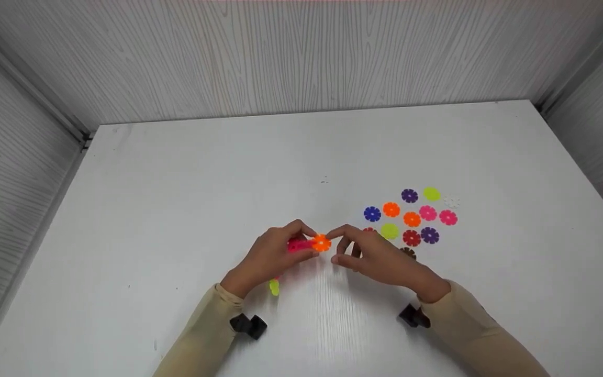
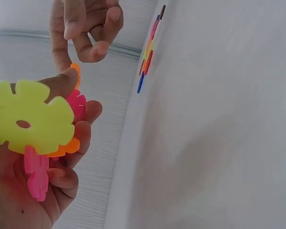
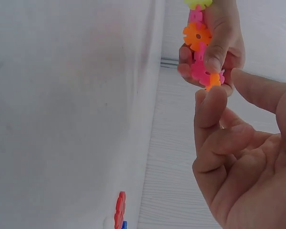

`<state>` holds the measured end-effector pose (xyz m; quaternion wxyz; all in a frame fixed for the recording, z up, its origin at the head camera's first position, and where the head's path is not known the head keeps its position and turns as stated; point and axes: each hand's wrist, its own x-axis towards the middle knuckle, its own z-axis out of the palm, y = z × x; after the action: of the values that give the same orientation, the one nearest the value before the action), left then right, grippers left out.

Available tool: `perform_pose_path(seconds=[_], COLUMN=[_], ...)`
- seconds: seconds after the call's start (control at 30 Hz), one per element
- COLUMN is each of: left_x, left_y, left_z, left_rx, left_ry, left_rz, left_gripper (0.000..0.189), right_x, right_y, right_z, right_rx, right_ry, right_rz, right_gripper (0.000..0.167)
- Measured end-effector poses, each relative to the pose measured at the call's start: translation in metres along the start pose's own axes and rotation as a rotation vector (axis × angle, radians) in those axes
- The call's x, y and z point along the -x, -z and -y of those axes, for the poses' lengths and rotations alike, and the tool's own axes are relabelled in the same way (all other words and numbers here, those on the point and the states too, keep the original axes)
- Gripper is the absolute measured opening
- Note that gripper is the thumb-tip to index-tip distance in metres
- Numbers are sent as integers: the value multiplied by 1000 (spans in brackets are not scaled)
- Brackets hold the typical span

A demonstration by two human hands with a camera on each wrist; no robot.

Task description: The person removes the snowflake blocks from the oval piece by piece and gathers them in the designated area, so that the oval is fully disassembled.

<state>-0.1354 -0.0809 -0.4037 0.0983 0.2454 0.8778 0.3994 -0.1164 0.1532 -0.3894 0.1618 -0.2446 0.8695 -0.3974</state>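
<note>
My left hand (image 1: 271,251) pinches a chain of notched plastic flower discs (image 1: 299,245) between thumb and fingers, held up in front of me. At the chain's right end an orange disc (image 1: 322,242) faces up in the head view. Pink discs (image 3: 199,69), another orange disc (image 3: 197,36) and a yellow-green disc (image 2: 35,114) follow along it, slotted crosswise into each other. The yellow-green end hangs near the left wrist. My right hand (image 1: 377,255) has its index fingertip at the end orange disc, with the thumb apart and the other fingers loosely bent.
Several loose flower discs lie flat on the white table (image 1: 218,178), right of my hands: blue (image 1: 372,213), orange (image 1: 412,219), purple (image 1: 409,196), pink (image 1: 448,217), red, yellow-green, clear. A brown disc (image 1: 409,253) is partly behind the right hand. Wood-grain panels (image 1: 301,57) enclose the table.
</note>
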Motion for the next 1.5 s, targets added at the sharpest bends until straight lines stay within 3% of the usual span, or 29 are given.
perform_pose_path(seconds=[0.2, 0.43, 0.73, 1.03, 1.23, 1.5], left_x=[1, 1, 0, -1, -1, -2], left_y=[-2, -4, -6, -6, -6, -6], left_z=[-3, -4, -5, -3, -2, 0], left_rx=[0, 2, 49, 66, 72, 36], left_ry=[-16, -82, -79, -154, -153, -140], left_rz=[-2, -5, 13, -25, -20, -27], left_gripper=[28, 27, 17, 12, 12, 12], right_x=[-1, -2, -3, -4, -5, -3], right_y=[-5, -7, -6, -6, -6, -4], right_z=[2, 4, 3, 1, 2, 3], right_rx=[20, 70, 101, 98, 65, 150], right_ry=[16, 18, 12, 5, 25, 17], right_rz=[-37, -91, -78, -59, -51, -72], right_gripper=[43, 45, 45, 45, 44, 40])
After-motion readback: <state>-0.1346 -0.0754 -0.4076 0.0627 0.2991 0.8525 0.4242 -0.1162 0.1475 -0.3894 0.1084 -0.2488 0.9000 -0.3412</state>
